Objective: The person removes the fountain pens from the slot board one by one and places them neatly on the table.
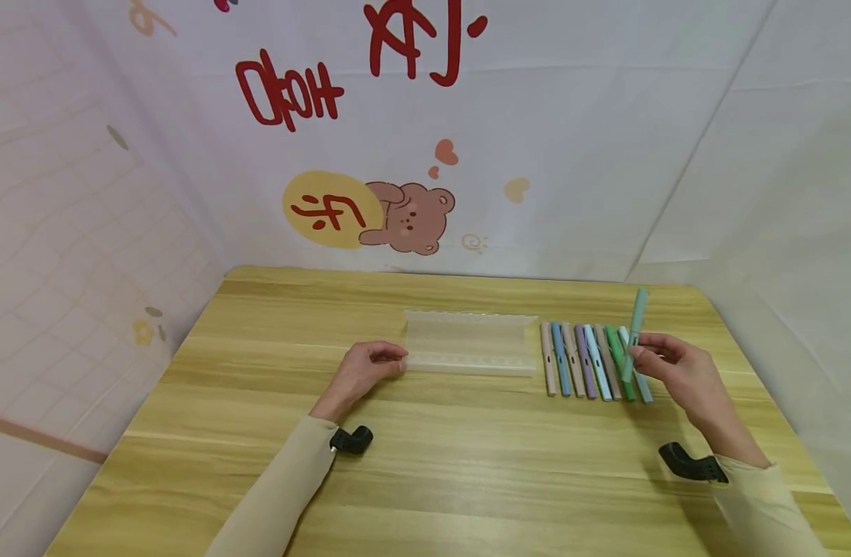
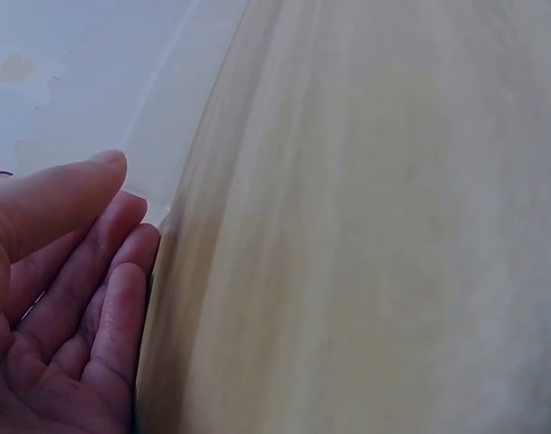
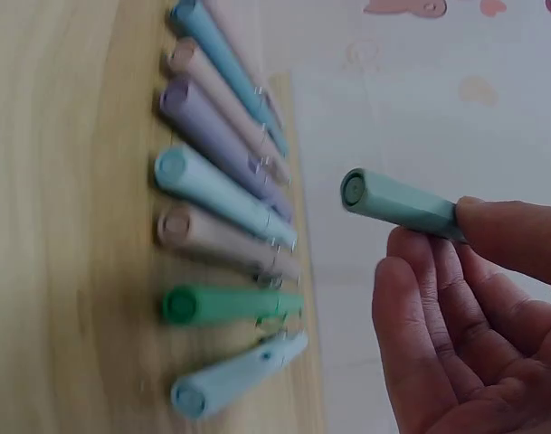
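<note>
My right hand [image 1: 683,375] pinches a mint-green capped pen [image 1: 637,317] between thumb and fingers, holding it up over the right end of a row of pens. In the right wrist view this pen [image 3: 402,203] points one round end toward the camera. The row of pens [image 1: 584,363] lies side by side on the table, in beige, blue, purple, light blue, brown and green. Left of them lies a clear plastic tray [image 1: 467,340] with notched edges. My left hand [image 1: 363,371] holds the tray's front left corner with thumb and fingertips; the left wrist view shows that corner [image 2: 157,203].
The wooden table [image 1: 467,464] meets a white printed cloth [image 1: 572,116] along its back edge. Cloth also hangs at the left and right sides. A black wrist mount [image 1: 352,439] sits on the left sleeve, another [image 1: 690,464] on the right.
</note>
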Demonstrator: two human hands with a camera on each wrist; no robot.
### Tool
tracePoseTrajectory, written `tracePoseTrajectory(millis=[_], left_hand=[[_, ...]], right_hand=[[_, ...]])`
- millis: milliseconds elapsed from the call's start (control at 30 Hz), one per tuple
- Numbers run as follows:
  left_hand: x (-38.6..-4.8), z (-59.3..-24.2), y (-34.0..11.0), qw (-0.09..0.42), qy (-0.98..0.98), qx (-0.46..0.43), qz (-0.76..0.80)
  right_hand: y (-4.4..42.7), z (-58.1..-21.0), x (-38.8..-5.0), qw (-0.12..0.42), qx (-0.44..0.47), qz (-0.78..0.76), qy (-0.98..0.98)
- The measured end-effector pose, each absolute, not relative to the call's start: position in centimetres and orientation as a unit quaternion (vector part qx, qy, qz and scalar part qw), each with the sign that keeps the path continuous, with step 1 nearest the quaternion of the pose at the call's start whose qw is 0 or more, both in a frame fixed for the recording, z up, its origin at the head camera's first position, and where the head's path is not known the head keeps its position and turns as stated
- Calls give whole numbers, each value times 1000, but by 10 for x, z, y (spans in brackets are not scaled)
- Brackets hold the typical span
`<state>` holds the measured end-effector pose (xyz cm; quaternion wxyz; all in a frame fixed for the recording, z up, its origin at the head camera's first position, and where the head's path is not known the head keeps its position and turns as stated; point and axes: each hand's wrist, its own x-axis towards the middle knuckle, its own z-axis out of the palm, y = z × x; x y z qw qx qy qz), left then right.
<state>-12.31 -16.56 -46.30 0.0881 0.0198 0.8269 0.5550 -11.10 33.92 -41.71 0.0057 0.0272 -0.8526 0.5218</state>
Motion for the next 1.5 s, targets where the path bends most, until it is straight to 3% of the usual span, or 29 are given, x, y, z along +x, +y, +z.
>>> tracePoseTrajectory(millis=[700,1167,1500], left_hand=[[-122,-463,-168,98,825,22,556],[-129,-456,-168,88,829,28,552],[-126,-461,-166,101,832,18,545]], right_hand=[[397,-445,-122,-154,-24,480,-863],[396,-437,-141,-166,-22,445,-880],[390,-438,-132,-162,-40,413,-895]])
